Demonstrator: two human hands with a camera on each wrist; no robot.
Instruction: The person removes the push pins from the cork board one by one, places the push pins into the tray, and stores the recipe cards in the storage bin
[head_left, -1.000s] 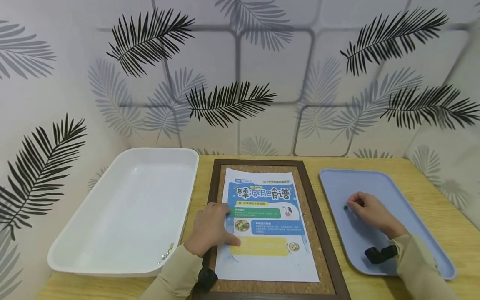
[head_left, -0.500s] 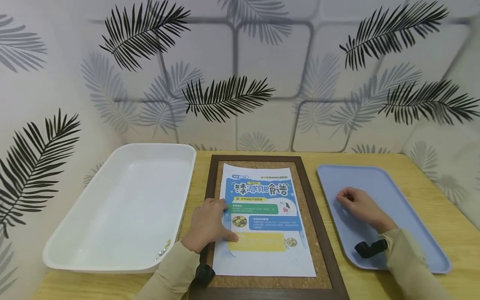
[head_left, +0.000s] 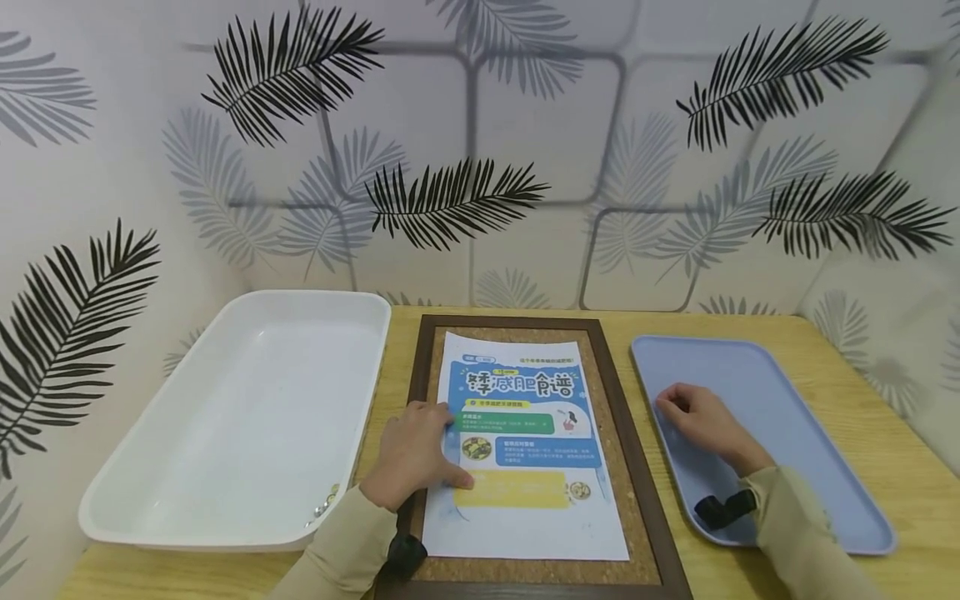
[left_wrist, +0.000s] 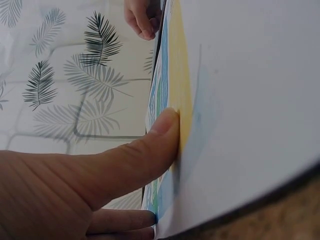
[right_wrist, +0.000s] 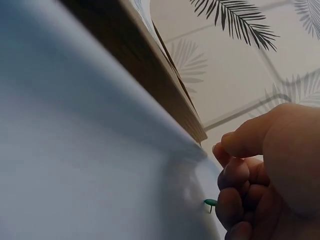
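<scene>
At the left of the pale-blue plastic tray, my right hand curls beside or around, I can't tell which, the green-headed metal pushpin, probably light, stiff and best pinched by its head, while my left hand rests spread on the white printed paper.

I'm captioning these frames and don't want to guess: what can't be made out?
Small print on the paper sheet: too small, head view.
Shiny bits in the white tray: too small to identify, head view.
Green pin: partly hidden by the right hand, right wrist view; whether it is held is unclear.
Brown frame, near side: cut off by the bottom edge, head view.
</scene>
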